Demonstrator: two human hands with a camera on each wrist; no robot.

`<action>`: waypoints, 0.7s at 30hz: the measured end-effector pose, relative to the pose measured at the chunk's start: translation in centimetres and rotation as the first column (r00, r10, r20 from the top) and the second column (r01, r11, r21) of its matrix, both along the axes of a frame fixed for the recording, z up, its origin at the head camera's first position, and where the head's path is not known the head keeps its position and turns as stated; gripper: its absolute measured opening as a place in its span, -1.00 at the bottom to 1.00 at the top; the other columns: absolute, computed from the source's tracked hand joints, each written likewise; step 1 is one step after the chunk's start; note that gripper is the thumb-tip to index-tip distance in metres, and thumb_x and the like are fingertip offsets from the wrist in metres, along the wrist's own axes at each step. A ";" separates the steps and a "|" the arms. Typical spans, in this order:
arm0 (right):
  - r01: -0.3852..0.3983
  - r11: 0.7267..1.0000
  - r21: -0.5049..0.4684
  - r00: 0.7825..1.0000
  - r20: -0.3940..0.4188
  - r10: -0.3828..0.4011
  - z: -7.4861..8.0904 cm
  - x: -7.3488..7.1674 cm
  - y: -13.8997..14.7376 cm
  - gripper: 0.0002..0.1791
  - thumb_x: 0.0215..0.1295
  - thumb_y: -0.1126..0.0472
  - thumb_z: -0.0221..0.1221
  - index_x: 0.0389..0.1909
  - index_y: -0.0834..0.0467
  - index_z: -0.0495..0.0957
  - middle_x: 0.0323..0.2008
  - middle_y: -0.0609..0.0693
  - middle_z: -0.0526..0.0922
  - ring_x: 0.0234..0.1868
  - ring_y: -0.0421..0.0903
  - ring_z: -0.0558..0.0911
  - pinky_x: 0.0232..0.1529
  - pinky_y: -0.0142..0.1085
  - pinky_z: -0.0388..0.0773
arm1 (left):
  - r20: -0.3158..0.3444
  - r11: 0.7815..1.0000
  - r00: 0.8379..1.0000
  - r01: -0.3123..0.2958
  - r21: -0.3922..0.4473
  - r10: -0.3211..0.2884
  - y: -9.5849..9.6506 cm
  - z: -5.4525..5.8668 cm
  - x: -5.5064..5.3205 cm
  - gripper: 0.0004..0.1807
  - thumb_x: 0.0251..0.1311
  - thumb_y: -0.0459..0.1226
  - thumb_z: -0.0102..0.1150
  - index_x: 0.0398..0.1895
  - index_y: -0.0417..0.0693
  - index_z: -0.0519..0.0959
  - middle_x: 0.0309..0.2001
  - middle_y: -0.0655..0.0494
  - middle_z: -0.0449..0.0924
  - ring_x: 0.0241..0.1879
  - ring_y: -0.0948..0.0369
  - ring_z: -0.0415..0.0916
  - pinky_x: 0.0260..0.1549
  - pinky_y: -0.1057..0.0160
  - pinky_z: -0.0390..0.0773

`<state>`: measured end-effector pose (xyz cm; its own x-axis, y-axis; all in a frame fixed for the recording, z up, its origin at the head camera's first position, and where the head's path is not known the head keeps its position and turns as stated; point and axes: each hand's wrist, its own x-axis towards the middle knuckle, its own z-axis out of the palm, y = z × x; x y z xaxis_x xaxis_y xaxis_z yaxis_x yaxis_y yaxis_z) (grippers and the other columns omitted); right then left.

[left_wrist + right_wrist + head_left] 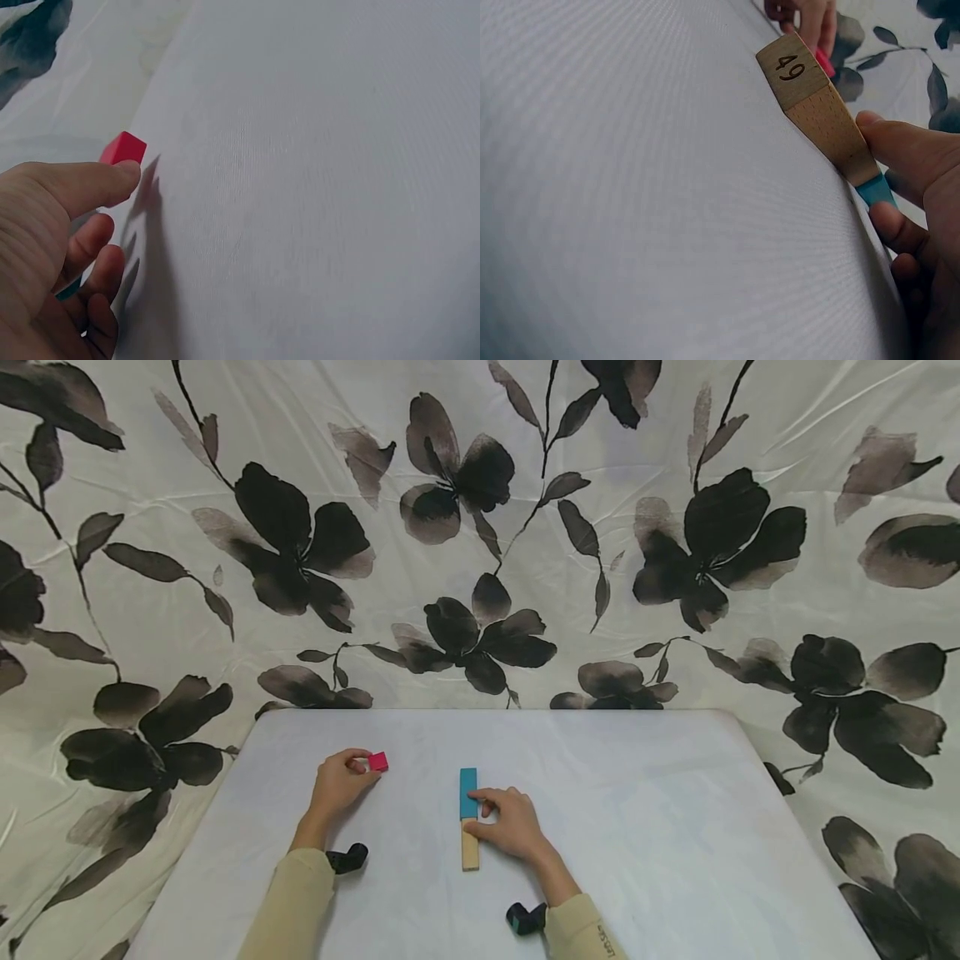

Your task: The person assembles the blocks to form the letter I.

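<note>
My left hand pinches a small red block between thumb and fingers at the left of the table. In the left wrist view the thumb lies across the red block, and a shadow falls beside it. My right hand is at two blocks laid end to end, a blue block farther off and a plain wooden block nearer. Its index fingertip overlaps the blue one and its thumb the wooden one, spread apart near their joint. The wooden block's end bears the number 49.
The white table lies under both hands, its far edge against a floral cloth. Dark wrist cameras, one by the left wrist and one by the right, stick out beside the sleeves.
</note>
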<state>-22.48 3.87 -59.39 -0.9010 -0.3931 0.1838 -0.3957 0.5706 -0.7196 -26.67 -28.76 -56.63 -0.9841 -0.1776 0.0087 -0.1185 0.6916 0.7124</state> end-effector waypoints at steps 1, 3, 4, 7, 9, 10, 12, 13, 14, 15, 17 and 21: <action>-0.001 1.000 -0.002 1.000 0.003 0.001 0.0 0.0 0.0 -0.48 0.10 -0.12 0.38 0.08 -0.03 0.62 -0.46 -0.29 0.47 -0.45 -0.24 0.29 -0.29 -0.29 0.18 | -0.001 1.000 1.000 0.004 -0.001 -0.004 0.2 0.0 -0.1 -0.54 0.07 -0.22 0.42 0.04 -0.17 0.57 -0.35 0.00 0.52 -0.30 0.06 0.41 -0.31 0.12 0.40; -0.001 1.000 -0.004 1.000 0.007 0.001 0.0 0.0 0.0 -0.48 0.10 -0.12 0.38 0.08 -0.03 0.62 -0.46 -0.29 0.47 -0.45 -0.24 0.29 -0.30 -0.29 0.18 | -0.007 1.000 1.000 0.010 0.011 -0.010 0.6 -0.1 -0.3 -0.55 0.06 -0.23 0.43 0.03 -0.17 0.58 -0.36 -0.01 0.52 -0.30 0.06 0.41 -0.30 0.11 0.39; -0.002 1.000 -0.004 1.000 0.009 0.002 0.0 0.1 0.0 -0.48 0.10 -0.12 0.38 0.08 -0.03 0.62 -0.46 -0.29 0.47 -0.45 -0.24 0.29 -0.30 -0.28 0.18 | -0.010 1.000 1.000 0.015 0.016 -0.015 0.7 -0.1 -0.5 -0.55 0.06 -0.23 0.43 0.03 -0.16 0.58 -0.36 0.00 0.52 -0.31 0.06 0.41 -0.30 0.12 0.39; 0.002 1.000 0.000 1.000 0.011 -0.002 0.0 0.0 0.0 -0.48 0.10 -0.13 0.38 0.08 -0.03 0.62 -0.46 -0.29 0.46 -0.44 -0.25 0.28 -0.30 -0.29 0.17 | -0.018 0.999 0.999 0.027 0.043 -0.026 1.3 -0.2 -1.0 -0.55 0.04 -0.22 0.44 0.01 -0.15 0.59 -0.37 -0.01 0.51 -0.31 0.06 0.40 -0.32 0.13 0.39; 0.003 1.000 0.002 1.000 0.012 -0.003 0.0 0.0 0.0 -0.48 0.10 -0.13 0.38 0.08 -0.04 0.62 -0.46 -0.29 0.47 -0.44 -0.25 0.28 -0.30 -0.28 0.17 | -0.016 0.998 0.999 0.032 0.060 -0.031 1.7 -0.2 -1.4 -0.55 0.03 -0.21 0.45 0.01 -0.13 0.59 -0.37 -0.01 0.51 -0.32 0.07 0.40 -0.34 0.14 0.40; 0.003 1.000 0.003 1.000 0.014 -0.003 0.0 0.0 0.0 -0.48 0.10 -0.13 0.38 0.08 -0.04 0.62 -0.46 -0.29 0.47 -0.44 -0.24 0.28 -0.30 -0.28 0.17 | -0.015 0.997 0.999 0.037 0.062 -0.036 2.0 -0.1 -1.6 -0.54 0.03 -0.21 0.45 0.02 -0.13 0.59 -0.36 -0.01 0.51 -0.32 0.07 0.40 -0.35 0.15 0.40; 0.004 1.000 0.002 1.000 0.017 -0.004 0.1 0.0 0.0 -0.48 0.10 -0.12 0.38 0.09 -0.04 0.62 -0.46 -0.28 0.48 -0.44 -0.24 0.29 -0.29 -0.28 0.17 | -0.009 0.997 0.999 0.041 0.066 -0.041 2.4 0.0 -2.0 -0.54 0.03 -0.21 0.46 0.03 -0.12 0.59 -0.36 0.00 0.52 -0.33 0.08 0.40 -0.35 0.16 0.41; 0.004 1.000 0.003 1.000 0.015 -0.004 0.1 0.0 0.0 -0.48 0.10 -0.12 0.38 0.09 -0.04 0.62 -0.45 -0.27 0.48 -0.44 -0.24 0.29 -0.29 -0.28 0.18 | -0.011 0.997 0.999 0.044 0.070 -0.043 2.7 0.1 -2.1 -0.53 0.02 -0.22 0.46 0.03 -0.12 0.59 -0.36 0.00 0.52 -0.33 0.08 0.41 -0.35 0.15 0.40; 0.004 1.000 0.002 1.000 0.014 -0.004 0.1 0.0 0.0 -0.48 0.10 -0.13 0.38 0.09 -0.04 0.62 -0.45 -0.27 0.48 -0.44 -0.24 0.29 -0.29 -0.28 0.18 | -0.011 0.996 0.999 0.051 0.070 -0.051 2.9 0.1 -2.3 -0.53 0.02 -0.22 0.46 0.03 -0.12 0.59 -0.37 0.00 0.53 -0.33 0.08 0.41 -0.35 0.16 0.40; 0.005 1.000 0.002 1.000 0.013 -0.005 0.1 0.0 0.0 -0.48 0.10 -0.13 0.38 0.09 -0.04 0.62 -0.46 -0.27 0.48 -0.44 -0.24 0.29 -0.29 -0.28 0.18 | -0.012 0.996 0.998 0.060 0.069 -0.060 3.1 0.2 -2.5 -0.53 0.02 -0.23 0.46 0.03 -0.12 0.59 -0.37 0.01 0.53 -0.33 0.08 0.41 -0.35 0.16 0.40; 0.008 1.000 0.006 1.000 0.007 -0.008 0.0 0.0 0.0 -0.47 0.10 -0.14 0.38 0.08 -0.04 0.62 -0.46 -0.28 0.47 -0.44 -0.24 0.28 -0.29 -0.28 0.17 | -0.015 0.994 0.997 0.079 0.069 -0.078 3.5 0.3 -2.9 -0.54 0.01 -0.23 0.46 0.03 -0.11 0.60 -0.38 0.02 0.53 -0.34 0.09 0.41 -0.34 0.17 0.40; 0.010 1.000 0.010 1.000 0.005 -0.010 -0.1 -0.1 0.0 -0.48 0.10 -0.14 0.37 0.08 -0.04 0.62 -0.47 -0.29 0.47 -0.44 -0.24 0.29 -0.30 -0.28 0.18 | -0.016 0.991 0.993 0.117 0.070 -0.116 4.4 0.4 -3.4 -0.54 0.00 -0.24 0.46 0.02 -0.12 0.61 -0.39 0.03 0.54 -0.35 0.10 0.41 -0.36 0.18 0.41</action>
